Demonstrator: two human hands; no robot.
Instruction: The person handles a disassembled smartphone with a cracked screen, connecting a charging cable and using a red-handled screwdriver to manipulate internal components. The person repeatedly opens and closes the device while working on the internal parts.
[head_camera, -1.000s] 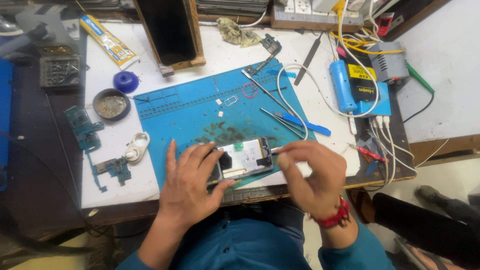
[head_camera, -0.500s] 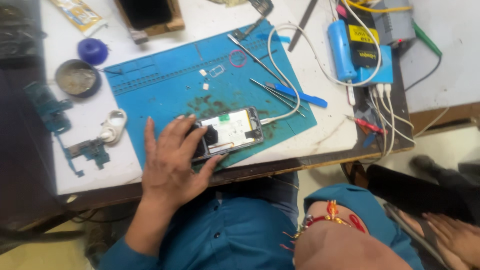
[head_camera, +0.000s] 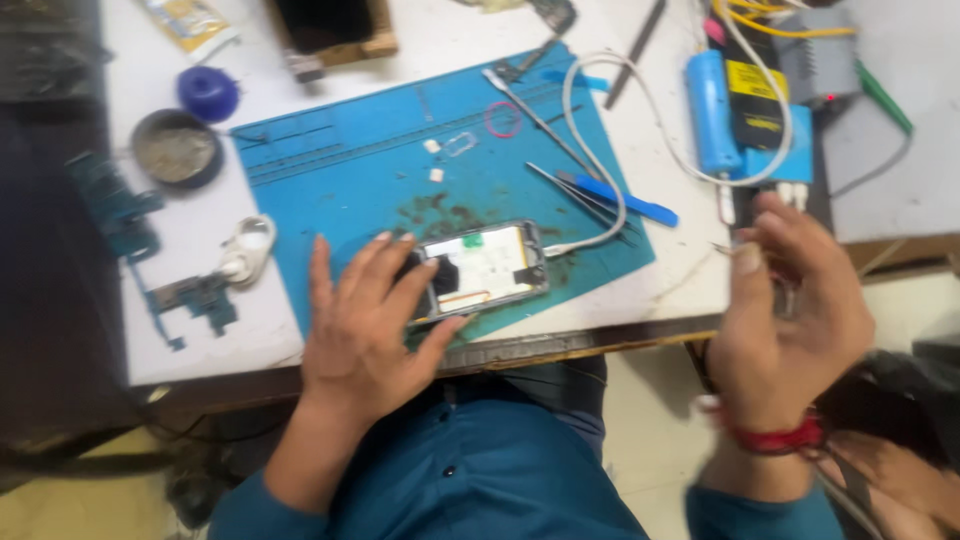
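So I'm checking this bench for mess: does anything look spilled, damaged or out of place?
Yes. Dark crumbs and smears are scattered on the blue mat just above the opened phone, which the left hand holds down. Loose green circuit boards lie off the mat at the left.

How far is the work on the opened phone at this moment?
Done: the phone lies opened on the blue mat, its inner parts exposed. In hand: the left hand rests on its left end; the right hand is raised at the table edge, apparently pinching something thin, too blurred to name. Left: the phone is not yet closed.
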